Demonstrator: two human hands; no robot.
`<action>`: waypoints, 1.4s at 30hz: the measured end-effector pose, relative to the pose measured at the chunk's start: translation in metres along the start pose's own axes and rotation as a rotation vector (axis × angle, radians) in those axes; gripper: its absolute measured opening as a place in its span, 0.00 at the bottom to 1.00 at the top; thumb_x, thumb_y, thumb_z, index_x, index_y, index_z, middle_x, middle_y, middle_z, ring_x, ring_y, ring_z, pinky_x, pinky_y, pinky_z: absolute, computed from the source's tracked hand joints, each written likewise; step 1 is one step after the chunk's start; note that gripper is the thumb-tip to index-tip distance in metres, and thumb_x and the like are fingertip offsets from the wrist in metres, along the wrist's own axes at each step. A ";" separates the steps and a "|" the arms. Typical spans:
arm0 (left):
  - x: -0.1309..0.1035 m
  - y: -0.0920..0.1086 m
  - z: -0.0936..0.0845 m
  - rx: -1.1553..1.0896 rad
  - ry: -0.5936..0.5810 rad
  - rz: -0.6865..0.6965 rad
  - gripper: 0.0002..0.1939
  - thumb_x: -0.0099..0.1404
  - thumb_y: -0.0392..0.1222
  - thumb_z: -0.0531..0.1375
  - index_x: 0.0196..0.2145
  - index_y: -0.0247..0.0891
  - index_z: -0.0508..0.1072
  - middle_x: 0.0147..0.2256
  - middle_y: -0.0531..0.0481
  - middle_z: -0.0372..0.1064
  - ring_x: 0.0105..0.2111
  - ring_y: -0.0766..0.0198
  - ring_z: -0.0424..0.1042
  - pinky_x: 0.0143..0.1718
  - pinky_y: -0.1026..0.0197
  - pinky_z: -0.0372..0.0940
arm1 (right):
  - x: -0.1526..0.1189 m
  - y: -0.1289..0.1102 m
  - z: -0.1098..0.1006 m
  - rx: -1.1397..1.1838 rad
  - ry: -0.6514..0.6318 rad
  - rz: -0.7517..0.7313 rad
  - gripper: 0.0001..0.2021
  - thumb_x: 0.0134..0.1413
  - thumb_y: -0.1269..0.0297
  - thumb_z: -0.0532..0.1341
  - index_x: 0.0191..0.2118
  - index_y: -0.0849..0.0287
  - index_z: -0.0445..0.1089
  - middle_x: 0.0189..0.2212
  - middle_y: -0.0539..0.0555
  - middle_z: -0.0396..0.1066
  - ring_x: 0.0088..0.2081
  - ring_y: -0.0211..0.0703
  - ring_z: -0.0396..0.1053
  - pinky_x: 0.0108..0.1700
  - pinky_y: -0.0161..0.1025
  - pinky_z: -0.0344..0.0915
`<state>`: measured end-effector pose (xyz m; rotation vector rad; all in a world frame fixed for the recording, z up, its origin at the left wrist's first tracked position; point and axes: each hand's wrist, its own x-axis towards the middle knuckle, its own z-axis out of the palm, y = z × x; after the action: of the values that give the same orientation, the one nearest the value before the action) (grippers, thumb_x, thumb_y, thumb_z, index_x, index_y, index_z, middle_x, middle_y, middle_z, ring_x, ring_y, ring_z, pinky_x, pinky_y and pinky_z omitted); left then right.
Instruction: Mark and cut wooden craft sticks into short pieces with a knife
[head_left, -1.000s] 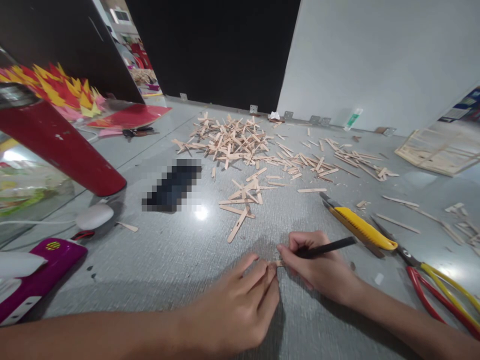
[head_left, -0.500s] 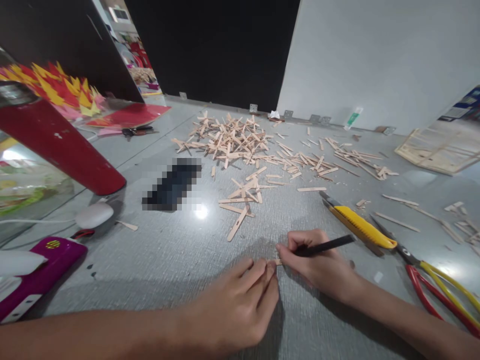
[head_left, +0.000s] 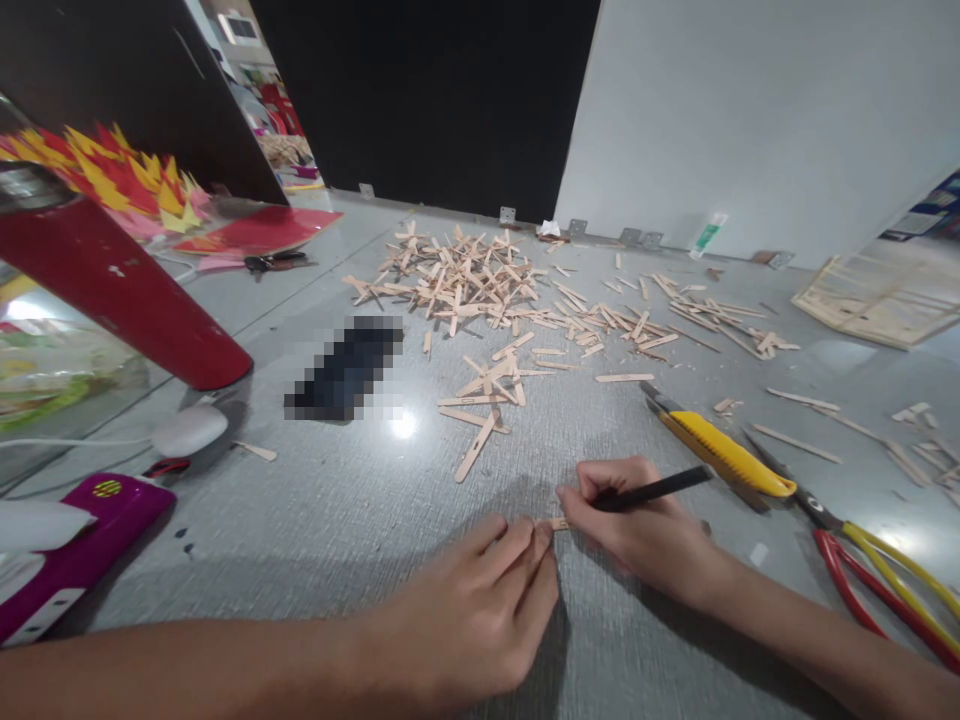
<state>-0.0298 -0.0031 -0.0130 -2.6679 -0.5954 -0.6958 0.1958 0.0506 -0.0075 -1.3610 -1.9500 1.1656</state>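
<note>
White light glared off a grey, finely streaked tabletop (head_left: 337, 510), flaring brightest near the centre and at the lower right.
Soft shadows fell beside the bare left hand (head_left: 480, 610), itself slightly blurred, and under the bare right hand (head_left: 645, 520). Wide-angle distortion stretched a red cylindrical bottle with a metallic top (head_left: 142, 290) at the left edge; coarse pixels masked a dark, flat rectangular object (head_left: 345, 370).

Bare tabletop (head_left: 300, 530) is found between the purple tool (head_left: 142, 500) and the left hand (head_left: 487, 605). Ahead of it, passage is hindered by loose sticks (head_left: 475, 453); rightward of the right hand (head_left: 637, 525), the way is obstructed by the yellow cutter (head_left: 731, 455) and red-and-yellow-handled tool (head_left: 817, 512).
</note>
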 end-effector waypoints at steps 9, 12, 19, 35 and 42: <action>0.001 -0.001 -0.001 0.008 0.007 -0.004 0.16 0.76 0.27 0.52 0.48 0.20 0.81 0.46 0.32 0.83 0.44 0.46 0.83 0.45 0.50 0.74 | 0.000 0.000 -0.002 -0.006 -0.012 0.036 0.22 0.63 0.63 0.60 0.20 0.53 0.52 0.12 0.40 0.50 0.15 0.29 0.48 0.16 0.31 0.43; 0.000 -0.001 0.000 0.008 0.015 -0.004 0.16 0.77 0.28 0.52 0.48 0.20 0.81 0.46 0.32 0.83 0.44 0.47 0.82 0.46 0.50 0.73 | 0.000 -0.001 -0.003 -0.013 -0.012 0.044 0.21 0.63 0.62 0.60 0.20 0.52 0.52 0.11 0.40 0.50 0.14 0.29 0.49 0.16 0.31 0.43; -0.002 0.001 0.002 0.021 0.008 -0.009 0.16 0.77 0.28 0.53 0.47 0.22 0.82 0.46 0.33 0.83 0.44 0.48 0.82 0.47 0.50 0.73 | 0.000 -0.002 -0.003 -0.013 -0.014 0.071 0.21 0.62 0.65 0.60 0.20 0.52 0.51 0.11 0.41 0.52 0.13 0.29 0.50 0.15 0.31 0.44; 0.001 0.001 -0.017 -0.029 0.207 -0.044 0.17 0.79 0.29 0.51 0.49 0.28 0.80 0.38 0.43 0.83 0.38 0.54 0.82 0.42 0.54 0.76 | 0.000 -0.004 -0.004 0.162 -0.014 0.178 0.20 0.61 0.59 0.61 0.20 0.52 0.54 0.12 0.41 0.60 0.10 0.29 0.53 0.13 0.28 0.44; 0.008 -0.004 -0.017 -0.096 0.114 -0.067 0.13 0.76 0.26 0.54 0.51 0.26 0.77 0.32 0.44 0.76 0.29 0.57 0.75 0.30 0.55 0.73 | -0.002 -0.008 -0.005 0.161 0.084 0.118 0.22 0.61 0.52 0.61 0.19 0.52 0.56 0.11 0.44 0.60 0.11 0.30 0.51 0.15 0.30 0.45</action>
<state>-0.0315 -0.0039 0.0064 -2.6842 -0.6375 -0.9101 0.1968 0.0499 0.0019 -1.4309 -1.6988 1.2685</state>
